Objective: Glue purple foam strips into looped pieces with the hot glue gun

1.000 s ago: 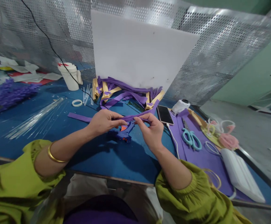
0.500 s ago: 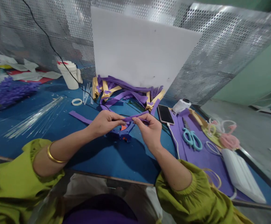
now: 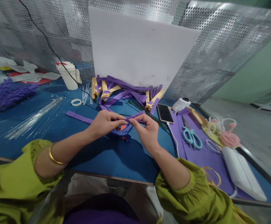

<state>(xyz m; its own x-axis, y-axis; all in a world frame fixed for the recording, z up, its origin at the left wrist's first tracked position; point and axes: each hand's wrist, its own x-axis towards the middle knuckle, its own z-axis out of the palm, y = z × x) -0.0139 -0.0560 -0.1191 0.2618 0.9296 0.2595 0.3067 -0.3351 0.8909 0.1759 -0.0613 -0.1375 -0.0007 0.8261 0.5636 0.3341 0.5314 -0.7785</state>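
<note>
A narrow purple strip [image 3: 79,117] is pinched between both my hands over the blue table. My left hand [image 3: 105,123] grips it with thumb and forefinger, and a flat tail sticks out to the left behind my wrist. My right hand [image 3: 147,129] pinches the strip close beside the left fingertips, where it looks folded or gathered; the exact fold is hidden by my fingers. Below my fingertips lies a blue tool with orange parts [image 3: 121,133], partly covered by my hands. Behind them is a curled purple strip [image 3: 130,93].
Small yellow-wrapped purple bunches [image 3: 150,101] stand against a white board [image 3: 137,46]. At right are a phone [image 3: 165,112] with a cable, blue-handled scissors [image 3: 191,137] and a white pack [image 3: 242,172]. Leftward are clear sticks [image 3: 37,116], a tape roll [image 3: 76,102] and a white cup [image 3: 67,76].
My hands have drawn slightly closer together, the right fingertips shifting left along the strip. The strip's left tail reaches a little farther left.
</note>
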